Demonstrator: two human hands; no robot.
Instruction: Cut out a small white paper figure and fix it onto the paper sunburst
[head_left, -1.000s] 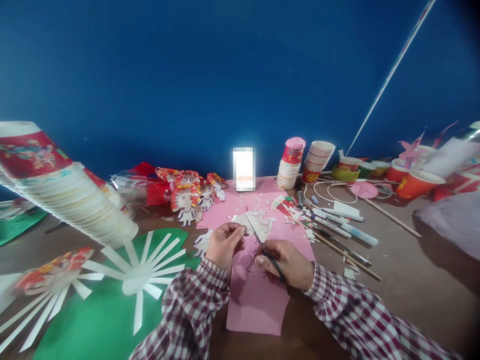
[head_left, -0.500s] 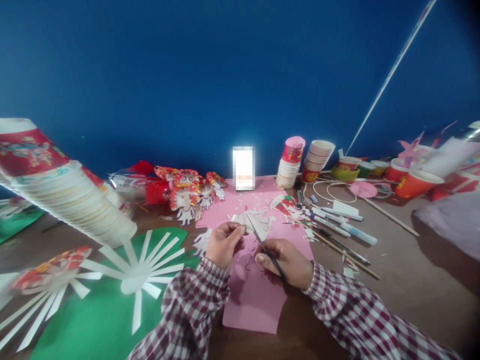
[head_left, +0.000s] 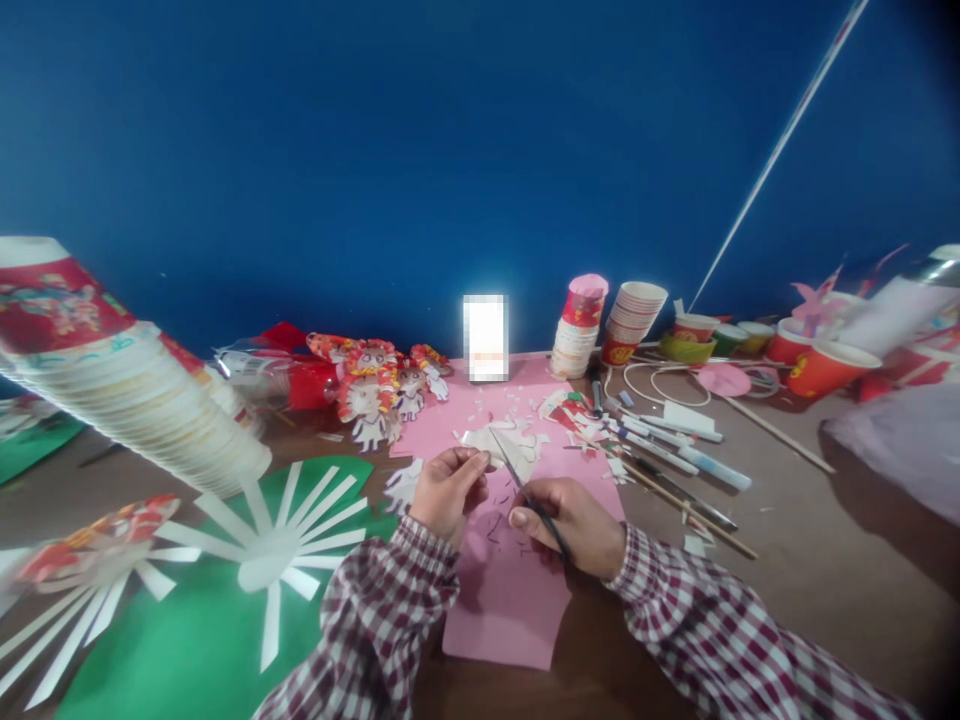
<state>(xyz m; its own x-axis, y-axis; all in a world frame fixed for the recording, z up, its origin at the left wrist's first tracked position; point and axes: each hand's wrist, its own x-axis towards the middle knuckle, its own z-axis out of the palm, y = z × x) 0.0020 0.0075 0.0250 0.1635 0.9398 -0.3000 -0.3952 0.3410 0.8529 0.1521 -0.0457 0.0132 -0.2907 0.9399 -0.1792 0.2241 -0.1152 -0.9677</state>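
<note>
My left hand (head_left: 448, 488) pinches the near edge of a white paper cutout (head_left: 501, 441) and holds it just above a pink paper sheet (head_left: 510, 590). My right hand (head_left: 574, 522) is closed on a pair of dark-handled scissors (head_left: 525, 492). Their thin blades point up and left, reaching the cutout beside my left fingers. Small paper scraps lie on the pink sheet below both hands. Both sleeves are red-and-white checked.
A long stack of paper cups (head_left: 127, 385) leans in from the left over green paper with a white sunburst cutout (head_left: 277, 555). Red-and-white figures (head_left: 375, 385) lie behind. Cup stacks (head_left: 577, 325), markers (head_left: 675, 445), wooden sticks (head_left: 690, 505) and red bowls (head_left: 832, 365) fill the right.
Almost nothing has moved. The view has drifted slightly, and both hands keep the same hold on the cutout and the scissors.
</note>
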